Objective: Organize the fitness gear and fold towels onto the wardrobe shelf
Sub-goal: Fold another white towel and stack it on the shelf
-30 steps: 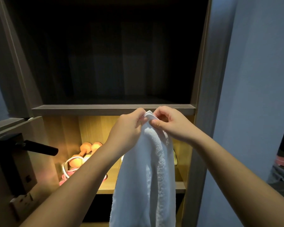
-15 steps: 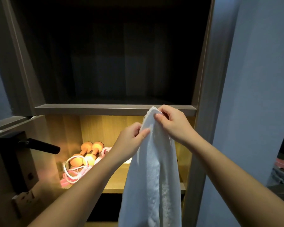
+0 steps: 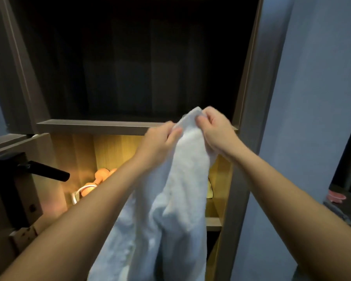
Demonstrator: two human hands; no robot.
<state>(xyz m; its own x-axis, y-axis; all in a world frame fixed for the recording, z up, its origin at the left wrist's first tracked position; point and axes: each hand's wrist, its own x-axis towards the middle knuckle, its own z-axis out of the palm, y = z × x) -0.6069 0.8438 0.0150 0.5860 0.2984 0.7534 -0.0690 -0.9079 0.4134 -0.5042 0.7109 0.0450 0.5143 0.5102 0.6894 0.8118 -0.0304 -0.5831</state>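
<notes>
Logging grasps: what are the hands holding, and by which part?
The left hand and right hand both pinch the white towel at its top edge; the rest hangs free.

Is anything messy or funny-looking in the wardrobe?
Nothing is broken or spilled. The towel hangs bunched and unfolded, pinched at its top by the left hand and right hand. On the lit lower shelf, dumbbells and a white cord lie in a loose heap, partly hidden by the arm.
</notes>
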